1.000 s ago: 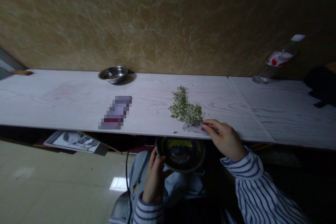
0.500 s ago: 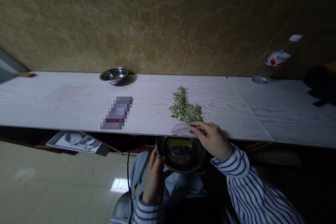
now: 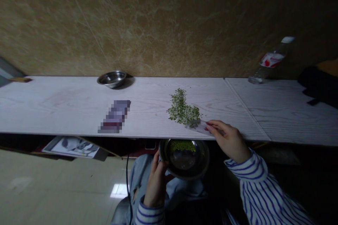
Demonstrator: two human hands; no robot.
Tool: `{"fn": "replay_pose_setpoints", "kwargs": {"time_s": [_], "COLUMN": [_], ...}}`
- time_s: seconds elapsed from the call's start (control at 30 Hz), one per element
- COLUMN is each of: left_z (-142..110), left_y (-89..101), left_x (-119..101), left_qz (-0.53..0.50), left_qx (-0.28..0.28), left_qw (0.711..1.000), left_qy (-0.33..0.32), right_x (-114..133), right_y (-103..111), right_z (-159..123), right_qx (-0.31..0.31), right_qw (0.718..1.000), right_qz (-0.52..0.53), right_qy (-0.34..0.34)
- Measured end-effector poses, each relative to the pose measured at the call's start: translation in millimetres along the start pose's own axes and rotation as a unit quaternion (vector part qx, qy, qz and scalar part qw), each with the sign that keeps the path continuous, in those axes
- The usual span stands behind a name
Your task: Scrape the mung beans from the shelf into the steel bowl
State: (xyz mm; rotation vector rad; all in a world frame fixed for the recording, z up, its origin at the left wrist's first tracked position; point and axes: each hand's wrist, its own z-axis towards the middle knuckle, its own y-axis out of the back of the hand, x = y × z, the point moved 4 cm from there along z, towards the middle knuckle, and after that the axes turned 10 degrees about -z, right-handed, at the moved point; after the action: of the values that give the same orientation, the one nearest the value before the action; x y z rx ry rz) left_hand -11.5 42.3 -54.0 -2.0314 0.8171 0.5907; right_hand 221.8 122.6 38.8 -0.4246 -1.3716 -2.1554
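My right hand (image 3: 229, 137) pinches a clear half-round plastic protractor (image 3: 196, 126) between thumb and fingers. It lies at the near side of a spread of small green grains, like mung beans (image 3: 181, 107), on the white wood-grain shelf top. Just below the shelf's front edge, my left hand (image 3: 156, 179) grips the left rim of a metal bowl (image 3: 185, 175), its thumb over the rim. The bowl tilts, and more green grains (image 3: 182, 145) lie along its far inner side. The left fingers under the bowl are mostly hidden.
Against the wall stands a second metal bowl (image 3: 112, 79). A pixelated flat item (image 3: 114, 116) lies in front of it. To the right are a clear bottle (image 3: 270, 59) and a dark cloth-like item (image 3: 319, 84). A tray of papers (image 3: 71, 146) and a black cable (image 3: 128, 175) are below.
My right hand has moved right and away from the shelf's front edge with the protractor, which now touches the near grains. My left hand still holds the bowl. The whole view has shifted slightly.
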Motion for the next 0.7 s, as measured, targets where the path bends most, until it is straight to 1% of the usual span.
{"fn": "replay_pose_setpoints", "kwargs": {"time_s": [0.13,0.23,0.47,0.57,0.7], "left_z": [1.6,2.6,3.0,3.7,3.6], "left_y": [-1.8,-2.1,-4.1,-5.8,-9.4], "left_x": [6.6,8.3,6.2,8.4,9.9], "left_qz": [-0.003,-0.002,0.029,0.005,-0.01], "left_qx": [0.0,0.005,0.031,0.038,0.047], "left_qw": [1.0,1.0,0.999,0.999,0.998], "left_qy": [0.021,0.026,0.034,0.038,0.041], "right_x": [22.8,30.2,15.4,11.3,11.9], "right_y": [-6.7,-12.7,-21.4,-25.3,-26.5], "right_z": [7.8,16.1,36.1,43.5,50.5], "right_qx": [0.008,0.008,-0.002,0.004,0.004], "right_qw": [0.996,0.993,0.994,0.995,0.996], "right_qz": [-0.061,-0.079,-0.086,-0.073,-0.058], "right_qy": [0.065,0.082,0.068,0.064,0.062]}}
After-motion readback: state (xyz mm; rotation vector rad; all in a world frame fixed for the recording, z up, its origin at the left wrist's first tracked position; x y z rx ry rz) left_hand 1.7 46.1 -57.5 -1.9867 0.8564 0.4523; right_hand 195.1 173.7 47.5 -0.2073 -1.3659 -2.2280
